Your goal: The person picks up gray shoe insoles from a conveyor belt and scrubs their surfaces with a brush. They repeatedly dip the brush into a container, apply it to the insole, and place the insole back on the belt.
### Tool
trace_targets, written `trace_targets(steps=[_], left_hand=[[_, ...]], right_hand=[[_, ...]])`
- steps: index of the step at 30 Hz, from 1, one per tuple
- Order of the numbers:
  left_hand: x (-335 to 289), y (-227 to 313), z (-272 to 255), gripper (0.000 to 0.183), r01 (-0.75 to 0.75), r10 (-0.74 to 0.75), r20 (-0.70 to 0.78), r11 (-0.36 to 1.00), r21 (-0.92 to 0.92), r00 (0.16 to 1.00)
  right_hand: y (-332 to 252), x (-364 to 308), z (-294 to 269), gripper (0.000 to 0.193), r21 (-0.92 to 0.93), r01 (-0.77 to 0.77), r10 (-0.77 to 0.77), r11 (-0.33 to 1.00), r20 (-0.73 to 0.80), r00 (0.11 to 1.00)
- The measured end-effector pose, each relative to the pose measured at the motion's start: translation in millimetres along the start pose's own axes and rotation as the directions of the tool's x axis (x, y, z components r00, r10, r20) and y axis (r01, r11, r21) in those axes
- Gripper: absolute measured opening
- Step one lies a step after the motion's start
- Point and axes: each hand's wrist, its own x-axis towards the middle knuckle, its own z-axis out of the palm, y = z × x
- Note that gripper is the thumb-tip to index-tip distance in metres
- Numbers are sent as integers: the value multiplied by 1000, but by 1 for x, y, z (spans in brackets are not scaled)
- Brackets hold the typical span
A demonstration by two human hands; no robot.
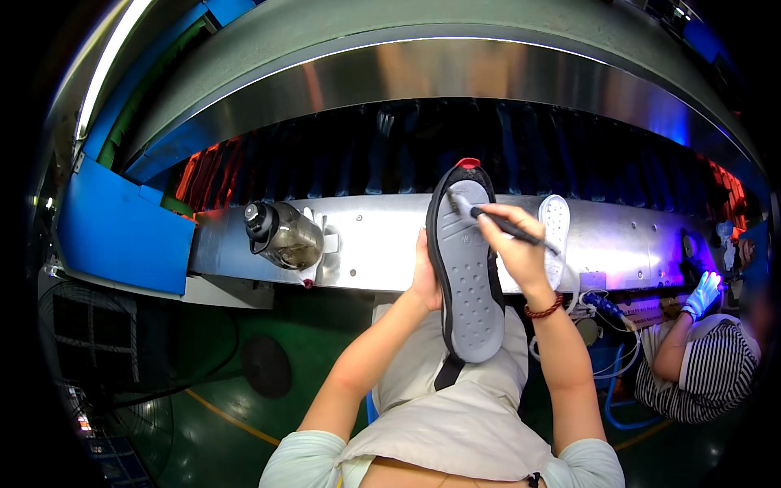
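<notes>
In front of me a shoe (470, 281) is held sole up, its bottom grey with a dark rim and a red tip at the far end. My left hand (424, 276) grips its left side. In my right hand (521, 248) is a brush (508, 225) with a dark handle, its bristles, blurred, at the upper part of the sole. Just right of that hand a white perforated shoe sole (555, 224) lies on the metal ledge (374, 244).
A dark translucent bottle (285, 234) stands on the ledge at left. Beyond the ledge hang dark strips (378, 154) under a metal hood (455, 73). At right sits a co-worker in a striped top (720, 366), with a gloved hand (702, 294). Cables (622, 333) hang near my right arm.
</notes>
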Motion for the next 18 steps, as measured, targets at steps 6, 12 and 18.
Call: trace_targets(steps=[6,12,18], left_hand=[[-6,29,3,86,-117,128,-114,989,95,985],[-23,21,28,87,-109,104,42,983,145,994],[-24,17,57,85,-120,117,87,992,40,989]], right_hand=[[-34,-57,8,16,-288,421,-313,860,355,881],[-62,-23,-29,15,67,-31,4,997,374,927],[-63,-4,-17,18,43,275,-273,961,322,906]])
